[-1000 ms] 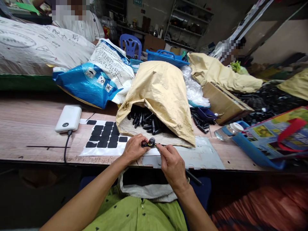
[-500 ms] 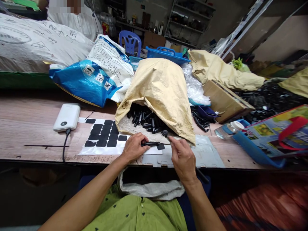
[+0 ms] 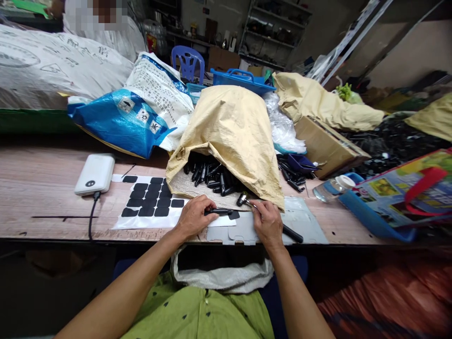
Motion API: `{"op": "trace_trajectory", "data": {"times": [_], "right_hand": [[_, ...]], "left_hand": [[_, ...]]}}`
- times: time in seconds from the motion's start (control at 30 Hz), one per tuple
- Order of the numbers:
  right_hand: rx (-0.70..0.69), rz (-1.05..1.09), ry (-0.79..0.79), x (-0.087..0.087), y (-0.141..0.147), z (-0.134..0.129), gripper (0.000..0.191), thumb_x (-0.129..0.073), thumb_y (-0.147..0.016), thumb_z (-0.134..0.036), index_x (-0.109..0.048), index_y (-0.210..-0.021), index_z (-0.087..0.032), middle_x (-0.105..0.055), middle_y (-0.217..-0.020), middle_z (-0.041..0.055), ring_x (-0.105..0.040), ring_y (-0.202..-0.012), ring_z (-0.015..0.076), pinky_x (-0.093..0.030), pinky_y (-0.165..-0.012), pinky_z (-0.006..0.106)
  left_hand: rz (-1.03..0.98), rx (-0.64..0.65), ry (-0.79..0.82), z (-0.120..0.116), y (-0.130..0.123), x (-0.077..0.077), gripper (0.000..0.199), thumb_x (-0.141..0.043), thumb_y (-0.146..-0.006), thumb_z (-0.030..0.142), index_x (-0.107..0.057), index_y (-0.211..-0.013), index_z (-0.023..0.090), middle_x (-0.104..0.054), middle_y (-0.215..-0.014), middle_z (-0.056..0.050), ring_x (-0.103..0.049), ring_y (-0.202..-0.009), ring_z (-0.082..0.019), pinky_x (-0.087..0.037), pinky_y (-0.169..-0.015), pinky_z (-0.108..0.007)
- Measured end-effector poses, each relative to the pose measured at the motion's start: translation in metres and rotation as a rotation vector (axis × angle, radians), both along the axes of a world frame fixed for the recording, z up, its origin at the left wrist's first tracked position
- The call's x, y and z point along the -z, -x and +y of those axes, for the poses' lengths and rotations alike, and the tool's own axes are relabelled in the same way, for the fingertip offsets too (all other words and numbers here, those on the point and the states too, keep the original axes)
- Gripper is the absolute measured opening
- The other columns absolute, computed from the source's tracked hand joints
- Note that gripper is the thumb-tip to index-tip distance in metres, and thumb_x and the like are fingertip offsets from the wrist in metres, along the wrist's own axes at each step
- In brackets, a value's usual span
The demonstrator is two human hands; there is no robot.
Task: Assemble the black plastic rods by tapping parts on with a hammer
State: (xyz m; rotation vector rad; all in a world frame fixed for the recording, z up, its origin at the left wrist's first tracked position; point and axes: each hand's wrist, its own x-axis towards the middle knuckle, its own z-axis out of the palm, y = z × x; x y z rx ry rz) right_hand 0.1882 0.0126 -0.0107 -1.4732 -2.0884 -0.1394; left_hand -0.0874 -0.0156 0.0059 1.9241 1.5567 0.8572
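My left hand (image 3: pixel 193 215) pinches a slim black pen-like piece (image 3: pixel 221 211), which lies almost level just above the table and points right. In my right hand (image 3: pixel 267 223) is a small hammer (image 3: pixel 242 199); its dark head sticks out to the upper left and its black handle to the lower right. The right fingers are closed round the shaft, close to the head. Beyond both hands, a tan woven sack (image 3: pixel 233 113) gapes open, with many black pen-like pieces (image 3: pixel 208 176) in its mouth. A black rounded patch (image 3: pixel 233 215) lies near the held piece's tip.
On the left, a white sheet (image 3: pixel 118 222) carries several black patches, beside a white power bank (image 3: pixel 95 174) with a cable. A grey board (image 3: pixel 307 221) lies under my right hand. Rightward stand a bottle (image 3: pixel 330 189) and a blue tray (image 3: pixel 374 214). A person sits across the table.
My right hand has turned the hammer, so its head shows side-on and its handle now rests lower right over the board. My left hand keeps the black piece in nearly the same place.
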Motion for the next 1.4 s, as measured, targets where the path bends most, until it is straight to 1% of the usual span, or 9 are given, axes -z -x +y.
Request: {"op": "trace_trajectory", "data": {"times": [0.1,0.27,0.37,0.53,0.7,0.83,1.0,1.2,1.4], "right_hand": [[0.001,0.002,0.001,0.000,-0.001,0.000,0.027,-0.053,-0.098,-0.026,-0.073,-0.116,-0.024,-0.063,-0.095,0.0057,-0.053,-0.090,0.0207,-0.042,-0.086,0.034],[0.013,0.002,-0.002,0.001,-0.001,0.000,0.027,-0.053,-0.099,-0.026,-0.073,-0.117,-0.025,-0.063,-0.095,0.0057,-0.053,-0.092,0.0211,-0.042,-0.086,0.033],[0.014,0.011,0.002,0.001,0.000,0.000,0.027,-0.053,-0.098,-0.026,-0.073,-0.116,-0.025,-0.062,-0.095,0.0056,-0.052,-0.091,0.0208,-0.042,-0.087,0.033],[0.025,0.008,0.004,0.000,0.001,-0.001,0.027,-0.053,-0.098,-0.026,-0.073,-0.116,-0.024,-0.063,-0.096,0.0060,-0.052,-0.092,0.0212,-0.042,-0.087,0.034],[0.026,0.003,0.001,-0.001,0.002,-0.002,0.028,-0.051,-0.099,-0.026,-0.072,-0.116,-0.024,-0.062,-0.095,0.0063,-0.051,-0.090,0.0212,-0.041,-0.086,0.034],[0.029,-0.006,-0.002,-0.001,0.003,-0.002,0.028,-0.050,-0.098,-0.025,-0.072,-0.115,-0.024,-0.062,-0.096,0.0067,-0.051,-0.091,0.0215,-0.040,-0.086,0.034],[0.036,-0.010,-0.006,-0.001,0.003,-0.002,0.028,-0.051,-0.099,-0.025,-0.072,-0.117,-0.024,-0.062,-0.095,0.0061,-0.051,-0.090,0.0212,-0.041,-0.086,0.033],[0.021,0.016,0.010,-0.001,0.001,-0.002,0.027,-0.051,-0.098,-0.025,-0.072,-0.116,-0.025,-0.062,-0.096,0.0056,-0.051,-0.091,0.0207,-0.040,-0.086,0.032],[0.036,0.015,0.013,-0.001,0.001,-0.002,0.027,-0.052,-0.099,-0.027,-0.072,-0.116,-0.025,-0.062,-0.096,0.0055,-0.051,-0.092,0.0209,-0.040,-0.087,0.033]], "left_hand": [[-0.005,0.092,-0.015,-0.017,-0.001,-0.011,0.010,-0.068,-0.088,0.028,-0.068,-0.096,0.021,-0.065,-0.093,-0.002,-0.059,-0.089,-0.019,-0.043,-0.080,-0.031],[0.007,0.417,0.122,-0.073,-0.012,-0.023,0.018,-0.052,-0.100,0.036,-0.064,-0.108,0.025,-0.069,-0.101,-0.002,-0.065,-0.091,-0.018,-0.046,-0.078,-0.028],[0.235,0.385,0.299,-0.096,-0.022,-0.008,0.018,-0.050,-0.099,0.032,-0.065,-0.105,0.023,-0.073,-0.100,-0.005,-0.069,-0.093,-0.024,-0.048,-0.077,-0.033],[0.530,0.288,0.478,-0.105,-0.030,0.022,0.024,-0.049,-0.095,0.027,-0.068,-0.107,0.018,-0.076,-0.097,-0.015,-0.074,-0.089,-0.033,-0.052,-0.074,-0.040],[0.437,0.295,0.422,-0.105,-0.028,0.011,0.022,-0.058,-0.090,0.029,-0.069,-0.107,0.021,-0.076,-0.094,-0.014,-0.074,-0.087,-0.034,-0.050,-0.071,-0.038],[0.192,0.342,0.283,-0.078,-0.024,-0.025,0.017,-0.063,-0.091,0.039,-0.073,-0.099,0.028,-0.074,-0.083,-0.005,-0.070,-0.077,-0.025,-0.045,-0.067,-0.031],[0.243,0.138,-0.053,0.010,-0.021,-0.054,0.026,-0.055,-0.095,0.025,-0.069,-0.117,0.027,-0.070,-0.105,-0.006,-0.065,-0.088,-0.022,-0.045,-0.072,-0.031],[0.581,0.117,-0.257,0.085,-0.017,-0.044,0.037,-0.051,-0.083,0.003,-0.073,-0.104,0.024,-0.057,-0.111,-0.009,-0.054,-0.101,-0.025,-0.043,-0.074,-0.034],[0.505,0.158,-0.321,0.086,-0.014,-0.041,0.028,-0.054,-0.087,0.008,-0.069,-0.106,0.022,-0.060,-0.118,-0.012,-0.050,-0.107,-0.028,-0.040,-0.087,-0.042]]}}
